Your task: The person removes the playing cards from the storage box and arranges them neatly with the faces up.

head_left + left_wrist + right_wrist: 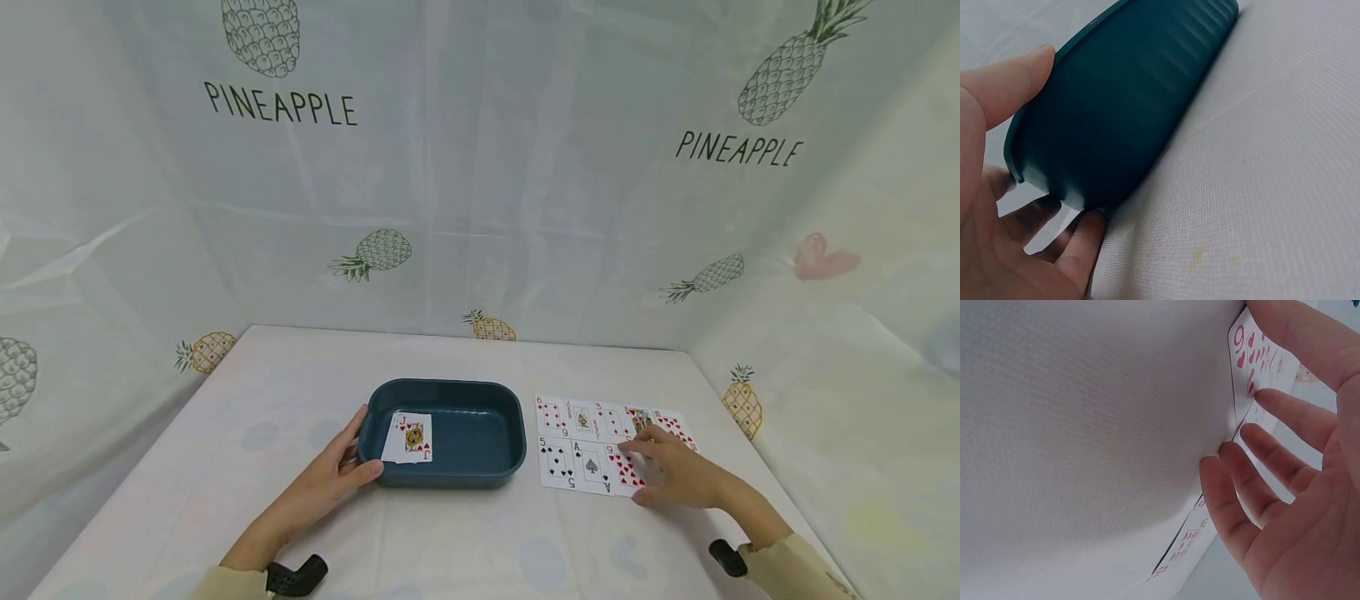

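Observation:
A dark teal rectangular tray [480,477] sits on the table, with a small stack of playing cards [408,437] in its left end, a red face card on top. My left hand [330,479] grips the tray's left end, thumb on the rim and fingers round the outer wall, as the left wrist view shows. At the right, my right hand [678,471] is over the nine of hearts [624,471], the rightmost card of the near row. Its thumb and index fingertip meet the card's edges; the other fingers are spread, touching the table in the right wrist view.
Beside the nine lie the ace of spades [592,468] and the five of spades [557,463]. Behind them runs a row of several face-up cards, including a joker [582,418]. A white cloth covers the table [465,542], and pineapple-print curtains [525,208] stand behind and at both sides.

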{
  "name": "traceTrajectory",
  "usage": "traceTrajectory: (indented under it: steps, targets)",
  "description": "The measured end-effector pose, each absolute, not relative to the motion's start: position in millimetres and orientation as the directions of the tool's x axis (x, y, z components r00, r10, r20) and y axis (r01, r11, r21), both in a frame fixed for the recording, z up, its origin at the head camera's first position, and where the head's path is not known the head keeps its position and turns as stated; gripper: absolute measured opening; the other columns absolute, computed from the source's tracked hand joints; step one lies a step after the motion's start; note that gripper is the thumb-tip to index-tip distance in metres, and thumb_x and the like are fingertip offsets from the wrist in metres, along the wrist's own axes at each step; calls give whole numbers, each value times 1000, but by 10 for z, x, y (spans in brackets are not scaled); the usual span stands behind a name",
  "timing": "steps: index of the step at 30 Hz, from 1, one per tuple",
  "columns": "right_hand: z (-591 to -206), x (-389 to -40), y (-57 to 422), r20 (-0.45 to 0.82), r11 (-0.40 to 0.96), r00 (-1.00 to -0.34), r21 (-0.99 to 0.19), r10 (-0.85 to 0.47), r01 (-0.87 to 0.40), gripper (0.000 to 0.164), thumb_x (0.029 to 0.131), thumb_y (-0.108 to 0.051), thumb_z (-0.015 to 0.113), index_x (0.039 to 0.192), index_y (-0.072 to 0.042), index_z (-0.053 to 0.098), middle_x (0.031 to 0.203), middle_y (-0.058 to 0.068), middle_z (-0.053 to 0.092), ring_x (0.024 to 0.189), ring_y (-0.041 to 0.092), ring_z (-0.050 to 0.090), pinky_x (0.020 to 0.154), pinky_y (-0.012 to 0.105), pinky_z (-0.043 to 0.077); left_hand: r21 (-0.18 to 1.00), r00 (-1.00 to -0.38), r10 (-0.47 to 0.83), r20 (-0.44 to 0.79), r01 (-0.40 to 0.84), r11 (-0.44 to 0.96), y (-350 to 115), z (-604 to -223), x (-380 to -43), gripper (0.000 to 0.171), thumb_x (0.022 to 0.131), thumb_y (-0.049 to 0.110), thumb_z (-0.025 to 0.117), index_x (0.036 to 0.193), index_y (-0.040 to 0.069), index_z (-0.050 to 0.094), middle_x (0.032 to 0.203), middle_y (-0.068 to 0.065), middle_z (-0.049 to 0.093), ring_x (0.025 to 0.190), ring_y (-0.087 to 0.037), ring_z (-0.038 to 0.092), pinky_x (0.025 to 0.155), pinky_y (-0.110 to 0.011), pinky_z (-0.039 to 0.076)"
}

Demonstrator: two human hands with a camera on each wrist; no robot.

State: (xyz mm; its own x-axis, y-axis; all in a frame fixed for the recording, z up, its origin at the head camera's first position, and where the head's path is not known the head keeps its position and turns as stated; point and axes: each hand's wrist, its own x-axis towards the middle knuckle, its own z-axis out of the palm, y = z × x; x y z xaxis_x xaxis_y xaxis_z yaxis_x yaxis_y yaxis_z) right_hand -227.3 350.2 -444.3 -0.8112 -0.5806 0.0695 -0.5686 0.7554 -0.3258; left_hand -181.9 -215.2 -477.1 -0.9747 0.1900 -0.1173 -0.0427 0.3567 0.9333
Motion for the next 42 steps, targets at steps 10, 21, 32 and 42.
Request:
traceTrajectory:
  steps: [10,21,32,42]
  targets:
    - [-4399,-2249,3471,73,753,-812,-334,-579,-567,67,81,-32,93,137,-5,69,127,6,53,101,18,52,78,26,47,943,-974,201,-110,-38,332,-2164,-4796,-1822,93,103,38,71,171,39,8,174,-23,21,156,-45,33,119,-50,45]
    - [-4097,-2215,3129,105,793,-842,-294,-528,-534,64,89,-28,87,144,-6,64,139,10,55,122,32,60,96,48,57,929,-976,183,-115,-40,367,-2152,-4775,-1826,95,102,42,71,172,38,7,175,-22,20,156,-44,33,120,-52,41]
    - [-3955,-2372,2499,172,723,-829,-418,-532,-550,68,93,-26,85,153,-13,57,143,8,54,123,28,60,95,49,59,928,-974,186,-128,-52,369,-2146,-4768,-1813,95,103,43,71,172,37,6,175,-22,18,156,-45,32,121,-52,41]
    - [-3948,-2540,1733,231,577,-790,-572,-569,-583,69,95,-28,83,155,-12,55,142,13,54,120,34,58,91,52,59,941,-972,202,-122,-49,334,-2150,-4784,-1828,94,104,38,71,172,35,6,172,-26,25,155,-43,37,115,-42,49]
